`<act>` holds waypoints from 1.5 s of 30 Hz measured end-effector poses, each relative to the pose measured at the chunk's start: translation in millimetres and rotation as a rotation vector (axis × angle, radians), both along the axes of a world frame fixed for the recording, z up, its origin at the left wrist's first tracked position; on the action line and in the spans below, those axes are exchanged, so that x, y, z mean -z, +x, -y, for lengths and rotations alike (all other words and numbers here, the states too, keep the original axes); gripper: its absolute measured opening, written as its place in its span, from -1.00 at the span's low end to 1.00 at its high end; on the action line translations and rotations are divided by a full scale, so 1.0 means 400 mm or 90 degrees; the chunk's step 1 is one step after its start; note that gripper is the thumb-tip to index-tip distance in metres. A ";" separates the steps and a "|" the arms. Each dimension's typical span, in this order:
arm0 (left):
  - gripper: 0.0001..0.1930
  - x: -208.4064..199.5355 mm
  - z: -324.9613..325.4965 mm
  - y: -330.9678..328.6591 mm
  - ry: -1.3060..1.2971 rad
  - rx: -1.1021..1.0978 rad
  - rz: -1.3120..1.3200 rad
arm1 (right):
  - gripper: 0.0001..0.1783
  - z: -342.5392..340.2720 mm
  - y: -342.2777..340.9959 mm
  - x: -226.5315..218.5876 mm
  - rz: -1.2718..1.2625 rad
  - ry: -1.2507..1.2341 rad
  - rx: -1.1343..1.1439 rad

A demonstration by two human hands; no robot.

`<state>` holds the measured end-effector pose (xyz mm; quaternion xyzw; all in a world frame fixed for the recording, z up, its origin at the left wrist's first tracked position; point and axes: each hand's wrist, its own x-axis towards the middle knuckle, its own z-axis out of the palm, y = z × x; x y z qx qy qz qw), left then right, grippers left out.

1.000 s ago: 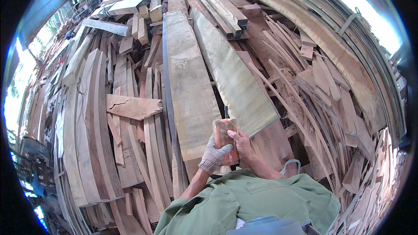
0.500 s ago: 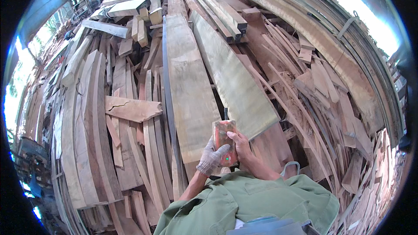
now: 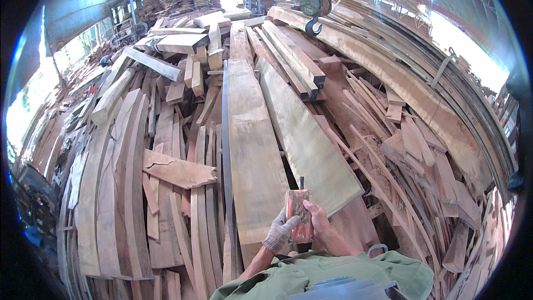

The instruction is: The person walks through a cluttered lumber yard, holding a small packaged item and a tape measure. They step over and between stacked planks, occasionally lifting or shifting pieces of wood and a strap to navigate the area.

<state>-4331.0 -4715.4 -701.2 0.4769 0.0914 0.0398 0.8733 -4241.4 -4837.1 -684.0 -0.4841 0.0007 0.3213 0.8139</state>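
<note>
Both hands grip an orange-red handheld crane remote control (image 3: pixel 300 206) with a short black antenna, upright in front of my body. My left hand (image 3: pixel 281 231), in a grey knit glove, is closed round its left side. My bare right hand (image 3: pixel 321 222) wraps the right side, its thumb on the front face among the controls, which are too small to make out. Beyond the remote lie two wide planks, a long pale plank (image 3: pixel 252 150) and a greenish board (image 3: pixel 308 139). Overhead, farther off, hangs a crane hook (image 3: pixel 313 25) under its dark green block (image 3: pixel 315 4).
Stacked timber (image 3: pixel 114 189) and a cracked short board (image 3: pixel 179 169) lie to the left. Squared beams (image 3: pixel 291 55) rest farther ahead. On the right are loose offcuts (image 3: pixel 411 144) and a long curved slab (image 3: pixel 400 72). A strap (image 3: pixel 443 69) crosses the stack there.
My view has tilted up, so the hook's block and the shed's far end now show. Hands and remote sit lower in the picture, still gripped the same way.
</note>
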 end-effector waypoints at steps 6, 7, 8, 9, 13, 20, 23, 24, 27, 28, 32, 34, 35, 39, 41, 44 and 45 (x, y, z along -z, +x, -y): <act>-0.50 0.015 -0.003 -0.009 -0.028 -0.044 0.026 | -0.64 -0.014 -0.015 -0.004 0.040 -0.029 -0.014; -0.49 0.018 -0.003 -0.009 -0.041 -0.050 0.033 | -0.64 -0.016 -0.017 -0.005 0.038 -0.026 -0.012; -0.49 0.021 -0.003 -0.010 -0.050 -0.055 0.032 | -0.64 -0.018 -0.021 -0.006 0.049 -0.028 -0.009; -0.48 0.023 -0.003 -0.010 -0.059 -0.060 0.029 | -0.64 -0.019 -0.024 -0.008 0.050 -0.027 -0.006; -0.51 0.026 -0.003 -0.012 -0.088 -0.066 0.028 | -0.65 -0.023 -0.033 -0.016 0.023 -0.011 0.004; -0.54 0.010 -0.003 -0.016 -0.083 -0.041 0.041 | -0.65 -0.022 -0.041 -0.031 0.037 -0.012 0.011; -0.53 0.004 -0.004 -0.019 -0.042 -0.028 0.036 | -0.65 -0.021 -0.044 -0.036 0.027 0.002 0.014; -0.53 0.003 -0.005 -0.020 -0.024 -0.023 0.033 | -0.65 -0.020 -0.045 -0.038 0.023 0.004 0.016; -0.56 0.000 -0.005 -0.021 -0.010 -0.022 0.016 | -0.66 -0.018 -0.046 -0.041 0.021 0.000 0.012; -0.56 -0.002 -0.005 -0.021 -0.012 -0.024 0.039 | -0.66 -0.018 -0.045 -0.041 0.019 0.006 0.010; -0.52 -0.007 -0.004 -0.019 -0.023 -0.022 0.041 | -0.65 -0.018 -0.039 -0.041 0.021 -0.003 0.008; -0.50 -0.008 -0.004 -0.018 -0.034 -0.023 0.041 | -0.63 -0.017 -0.036 -0.041 0.015 -0.012 0.011; -0.50 -0.008 -0.004 -0.018 -0.033 -0.023 0.039 | -0.63 -0.016 -0.035 -0.041 0.027 -0.007 -0.001; -0.51 -0.008 -0.003 -0.021 -0.005 -0.013 -0.018 | -0.63 -0.012 -0.032 -0.041 0.030 -0.003 -0.023; -0.51 -0.010 0.000 -0.022 -0.026 -0.026 0.019 | -0.64 -0.011 -0.031 -0.038 0.033 -0.009 -0.025; -0.49 -0.015 0.000 -0.022 -0.006 -0.042 0.010 | -0.65 -0.014 -0.026 -0.031 0.022 -0.034 -0.023; -0.49 -0.017 0.001 -0.024 0.007 -0.045 0.004 | -0.65 -0.014 -0.025 -0.029 0.028 -0.021 -0.023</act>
